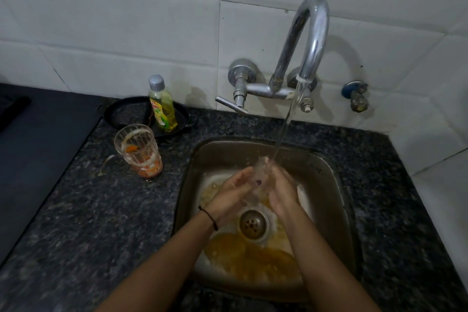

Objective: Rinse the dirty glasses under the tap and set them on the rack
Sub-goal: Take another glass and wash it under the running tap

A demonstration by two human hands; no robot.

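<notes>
Water [286, 124] is poured from the tap [312, 33], at twelve o'clock from the sink [339, 185], down onto a clear glass [260, 175]. The clear glass is held over the middle of the sink, with the drain [253, 223] at six o'clock from it. It is gripped from both sides: the left hand [234, 194] is wrapped on it at nine o'clock, and the right hand [282, 191] is wrapped on it at three o'clock. Orange-yellow water is seen on the sink floor. A dirty glass [138, 149] with orange bits inside is stood upright on the dark counter [101, 210], at ten o'clock from the sink. A yellow soap bottle [162, 106] is stood in a black pan [121, 114], at one o'clock from the dirty glass.
</notes>
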